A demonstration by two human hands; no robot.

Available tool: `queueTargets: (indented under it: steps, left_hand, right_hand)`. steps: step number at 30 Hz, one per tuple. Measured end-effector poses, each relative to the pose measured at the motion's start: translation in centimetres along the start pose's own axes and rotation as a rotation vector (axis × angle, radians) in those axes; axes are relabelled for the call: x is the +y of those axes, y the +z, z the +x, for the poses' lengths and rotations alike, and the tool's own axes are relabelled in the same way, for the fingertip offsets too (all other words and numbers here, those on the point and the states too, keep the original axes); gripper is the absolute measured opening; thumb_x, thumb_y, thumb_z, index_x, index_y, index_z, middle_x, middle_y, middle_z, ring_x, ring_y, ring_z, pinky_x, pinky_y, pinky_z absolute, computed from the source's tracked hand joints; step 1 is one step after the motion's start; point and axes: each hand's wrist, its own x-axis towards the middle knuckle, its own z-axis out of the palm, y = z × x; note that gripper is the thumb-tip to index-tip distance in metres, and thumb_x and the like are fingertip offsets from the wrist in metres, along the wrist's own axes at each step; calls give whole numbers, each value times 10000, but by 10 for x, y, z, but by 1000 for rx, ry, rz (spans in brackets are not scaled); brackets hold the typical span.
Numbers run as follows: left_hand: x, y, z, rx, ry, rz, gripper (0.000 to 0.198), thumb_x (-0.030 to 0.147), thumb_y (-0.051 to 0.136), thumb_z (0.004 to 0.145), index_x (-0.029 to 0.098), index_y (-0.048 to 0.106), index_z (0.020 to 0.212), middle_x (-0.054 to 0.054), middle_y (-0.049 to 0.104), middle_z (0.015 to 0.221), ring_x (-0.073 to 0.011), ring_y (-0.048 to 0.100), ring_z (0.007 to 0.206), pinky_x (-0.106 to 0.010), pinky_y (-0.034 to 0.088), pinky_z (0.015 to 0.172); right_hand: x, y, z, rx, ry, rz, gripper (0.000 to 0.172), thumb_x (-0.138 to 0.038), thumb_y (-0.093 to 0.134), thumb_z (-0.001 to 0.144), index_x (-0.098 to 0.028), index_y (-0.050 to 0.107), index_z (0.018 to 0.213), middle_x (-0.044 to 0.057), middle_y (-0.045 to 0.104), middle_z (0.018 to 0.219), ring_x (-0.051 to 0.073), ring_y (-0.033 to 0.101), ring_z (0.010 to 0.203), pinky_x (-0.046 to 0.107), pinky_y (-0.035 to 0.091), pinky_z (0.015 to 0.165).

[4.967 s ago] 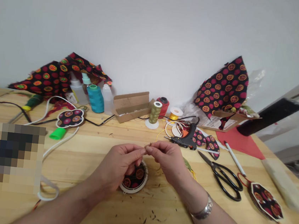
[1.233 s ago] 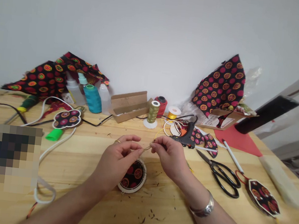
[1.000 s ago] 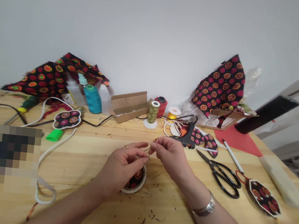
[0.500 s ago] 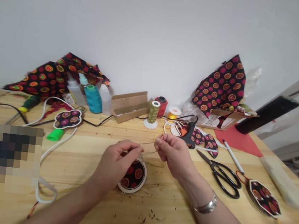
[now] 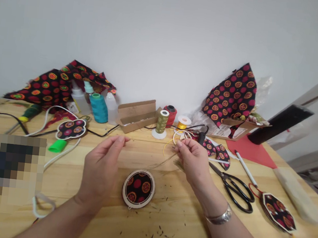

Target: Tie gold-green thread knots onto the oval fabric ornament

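On the table lies a round pendant (image 5: 137,185) with a pale wooden rim and dark patterned fabric. Thin olive-tan thread (image 5: 161,165) runs from its top edge up to my right hand (image 5: 194,161), which pinches it. A fringe of olive strands (image 5: 180,165) hangs below that hand. My left hand (image 5: 99,167) is raised left of the pendant, thumb and forefinger pressed together; whatever is between them is too small to make out. To the right of my right hand, black-handled scissors (image 5: 238,193) lie on the wood.
Thread spools, including an olive one (image 5: 162,123) and a teal one (image 5: 99,108), stand at the back near an opened cardboard box (image 5: 136,114). A flower-shaped fabric piece (image 5: 71,128) sits left; an octagonal one (image 5: 278,213) lies right. Dark snippets (image 5: 150,237) litter the front.
My left hand has moved left and up, away from my right hand and off the pendant, which now shows fully. My right hand, still pinching the thread, has shifted slightly right.
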Motion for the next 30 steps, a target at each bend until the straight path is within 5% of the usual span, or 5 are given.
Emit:
queueTargets:
  steps: [6, 12, 15, 23, 30]
  left_hand:
    - [3, 1, 0, -2, 237, 129, 195, 315, 512, 818, 222, 609, 959, -17, 486, 1281, -200, 416, 1201, -304, 309, 1009]
    - [4, 9, -15, -497, 98, 103, 301, 270, 490, 831, 213, 596, 1107, -33, 574, 1239, -187, 463, 1184, -323, 337, 1011]
    - [0, 9, -19, -616, 32, 54, 332, 287, 461, 851, 211, 569, 1156, -34, 598, 1210, -180, 502, 1143, -315, 362, 992]
    - [-4, 10, -21, -619, 51, 125, 313, 306, 509, 821, 219, 617, 1102, -40, 677, 1022, -193, 609, 921, -297, 472, 813]
    - [2, 10, -18, -551, -6, 134, 163, 263, 594, 743, 227, 726, 833, -3, 714, 788, -173, 620, 739, -251, 472, 694]
  right_hand:
    - [-2, 3, -5, -71, -15, -44, 212, -337, 618, 707, -168, 518, 627, -27, 515, 540, 61, 324, 416, 201, 237, 389]
    - [-3, 16, -24, -281, 12, -124, 157, -238, 577, 734, -166, 541, 599, -36, 522, 521, 68, 363, 445, 205, 286, 438]
    - [-1, 21, -30, -321, 3, -137, 136, -211, 577, 725, -167, 545, 600, -34, 530, 537, 80, 412, 485, 212, 327, 482]
    - [1, 22, -28, -344, 63, -92, 105, -211, 593, 700, -172, 561, 609, -33, 551, 541, 93, 462, 502, 222, 361, 513]
    - [1, 21, -28, -335, 57, -144, 124, -220, 602, 708, -170, 562, 601, -40, 534, 525, 78, 406, 471, 213, 320, 472]
